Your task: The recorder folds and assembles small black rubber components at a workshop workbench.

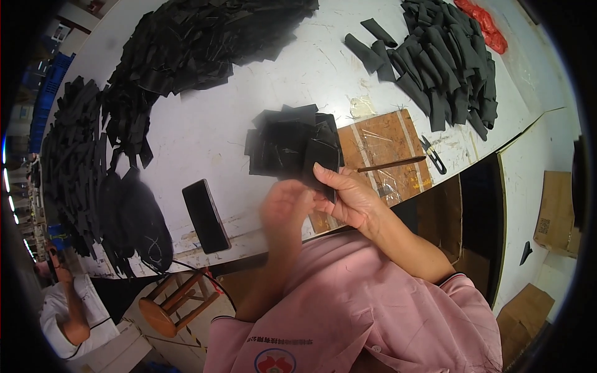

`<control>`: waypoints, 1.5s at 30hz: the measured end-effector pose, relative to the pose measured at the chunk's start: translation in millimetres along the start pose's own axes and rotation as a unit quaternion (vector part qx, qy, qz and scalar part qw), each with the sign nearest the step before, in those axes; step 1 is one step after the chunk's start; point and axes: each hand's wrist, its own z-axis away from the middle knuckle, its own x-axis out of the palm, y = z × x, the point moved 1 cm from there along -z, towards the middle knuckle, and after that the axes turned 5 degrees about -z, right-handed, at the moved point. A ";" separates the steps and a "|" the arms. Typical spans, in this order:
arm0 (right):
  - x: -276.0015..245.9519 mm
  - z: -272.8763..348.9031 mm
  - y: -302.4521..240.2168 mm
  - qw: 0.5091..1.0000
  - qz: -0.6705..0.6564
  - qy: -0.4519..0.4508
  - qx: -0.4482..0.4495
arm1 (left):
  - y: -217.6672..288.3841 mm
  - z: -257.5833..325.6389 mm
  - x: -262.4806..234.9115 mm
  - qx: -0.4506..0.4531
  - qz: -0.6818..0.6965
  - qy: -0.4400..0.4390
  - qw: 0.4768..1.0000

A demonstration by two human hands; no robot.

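Between the thumb and fingers of my right hand (348, 196) is a flat black fabric piece (321, 163), held upright over the table's near edge. My left hand (286, 208) is beside its lower end, fingers bent toward my right fingertips. Motion smears this hand, so I cannot tell whether it grips anything. Just beyond both hands lies a loose stack of black fabric pieces (280, 149). To the right, a brown board (379, 140) with strips of clear tape carries a slim dark pointed tool (398, 163).
Black thread snips (433, 155) lie right of the board, a phone (206, 216) to the left. Heaps of black pieces (199, 46) and rolled dark tubes (441, 68) cover the far table. A wooden stool (163, 314) and another person (74, 304) are at lower left.
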 end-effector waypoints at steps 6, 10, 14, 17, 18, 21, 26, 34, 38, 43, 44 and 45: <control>2.8 0.2 1.5 1.000 0.002 0.011 -0.017 | -1.7 0.2 0.9 0.005 -0.027 0.001 1.000; 2.7 -1.7 3.4 1.000 -0.008 -0.005 -0.013 | -4.3 -0.6 -1.3 0.000 -0.054 0.007 0.999; 0.1 -3.5 5.4 1.000 -0.013 -0.009 -0.009 | -3.9 0.5 -0.5 -0.003 -0.046 0.022 0.999; 4.8 -0.7 6.1 1.000 0.002 0.001 -0.022 | -0.6 1.6 0.3 -0.009 -0.045 0.023 0.999; 4.7 -0.2 6.4 1.000 0.001 0.002 -0.023 | 0.4 1.3 0.9 -0.015 -0.047 0.023 0.999; 6.2 1.6 7.7 0.998 0.029 0.008 -0.058 | 4.1 2.0 2.2 -0.033 -0.026 0.027 0.999; 6.9 -0.8 10.9 0.999 -0.004 0.026 -0.048 | 4.9 3.0 2.6 -0.018 -0.028 0.021 0.999; 8.8 0.8 10.5 0.999 -0.019 0.012 -0.039 | 3.0 1.2 0.9 -0.013 -0.022 0.026 0.999; 7.5 -0.7 12.2 0.999 -0.035 0.019 -0.028 | 1.6 1.2 0.2 -0.011 -0.037 0.036 0.999; 5.8 -2.4 13.5 0.997 -0.070 0.024 -0.013 | 1.0 1.7 0.8 -0.016 -0.049 0.048 0.998; 4.8 -3.3 14.1 0.996 -0.079 0.030 -0.006 | 0.9 1.7 0.9 -0.014 -0.046 0.049 0.998; 4.9 -3.7 14.3 0.996 -0.080 0.030 -0.006 | 1.0 1.8 0.9 -0.013 -0.043 0.050 0.998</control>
